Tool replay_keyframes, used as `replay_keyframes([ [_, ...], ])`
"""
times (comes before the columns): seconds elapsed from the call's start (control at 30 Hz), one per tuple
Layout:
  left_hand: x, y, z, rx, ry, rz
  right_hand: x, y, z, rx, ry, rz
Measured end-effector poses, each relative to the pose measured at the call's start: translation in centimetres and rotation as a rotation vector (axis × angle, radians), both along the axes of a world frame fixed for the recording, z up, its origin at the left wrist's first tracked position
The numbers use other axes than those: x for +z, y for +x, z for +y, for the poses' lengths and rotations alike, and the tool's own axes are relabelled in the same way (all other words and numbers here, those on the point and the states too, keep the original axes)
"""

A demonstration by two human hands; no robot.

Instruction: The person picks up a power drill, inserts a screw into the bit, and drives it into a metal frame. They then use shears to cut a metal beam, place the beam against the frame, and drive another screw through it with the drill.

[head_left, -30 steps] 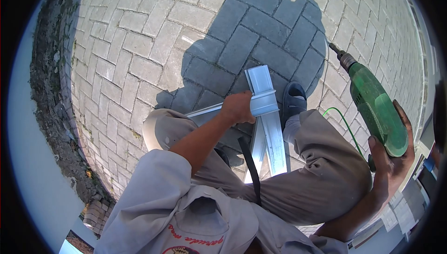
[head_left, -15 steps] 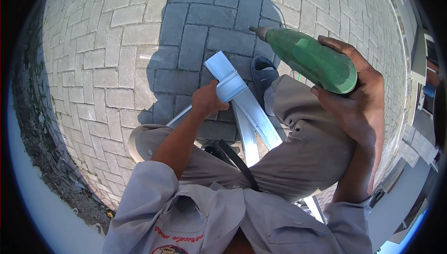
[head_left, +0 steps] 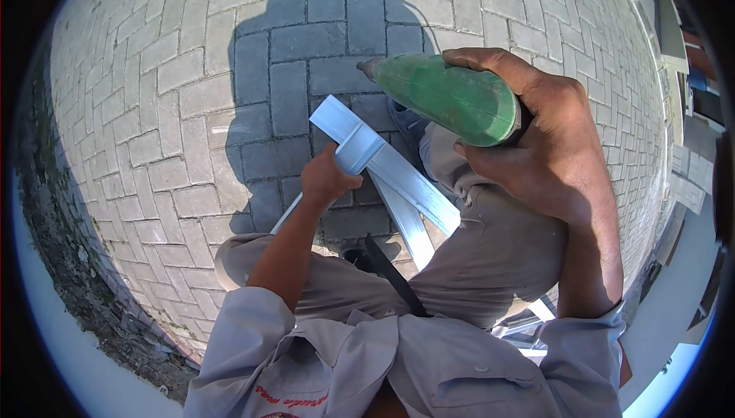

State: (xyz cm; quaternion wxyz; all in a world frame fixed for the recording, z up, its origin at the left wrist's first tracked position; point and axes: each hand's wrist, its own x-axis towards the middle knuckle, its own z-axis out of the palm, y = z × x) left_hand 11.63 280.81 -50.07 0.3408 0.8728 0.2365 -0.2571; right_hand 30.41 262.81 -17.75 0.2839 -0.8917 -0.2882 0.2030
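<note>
My right hand [head_left: 536,127] grips a green power drill [head_left: 448,98] from behind, thumb below and fingers over its top. The drill's tip points left, above the metal pieces. My left hand [head_left: 325,178] is closed on a shiny metal channel [head_left: 413,188] near its upper end, where a short metal bracket [head_left: 359,150] wraps around it. Under the channel a second metal strip [head_left: 406,223] crosses at an angle, between my knees.
Grey paving bricks [head_left: 184,112] cover the ground, with my shadow across them. A black strap [head_left: 394,276] lies between my legs. More metal pieces [head_left: 524,330] show beside my right thigh. A sandalled foot [head_left: 406,123] is partly behind the drill.
My right hand and the drill have moved left, and the drill's tip is now nearer the metal channel. My left hand and the channel have shifted slightly left and down in view.
</note>
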Motion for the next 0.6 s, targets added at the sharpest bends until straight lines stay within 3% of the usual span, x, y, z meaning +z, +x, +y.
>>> replay_keyframes([
  [0.3,0.3,-0.2,0.3,0.037,-0.062,0.013,-1.6,-0.7,1.0,0.256,-0.085,0.082],
  [0.43,0.2,-0.5,0.6,0.06,-0.086,0.032,-2.3,-0.2,2.6,0.472,-0.358,0.102],
  [0.6,0.6,-0.2,0.8,0.063,-0.112,0.06,-5.3,0.6,4.2,0.704,-0.43,0.11],
])
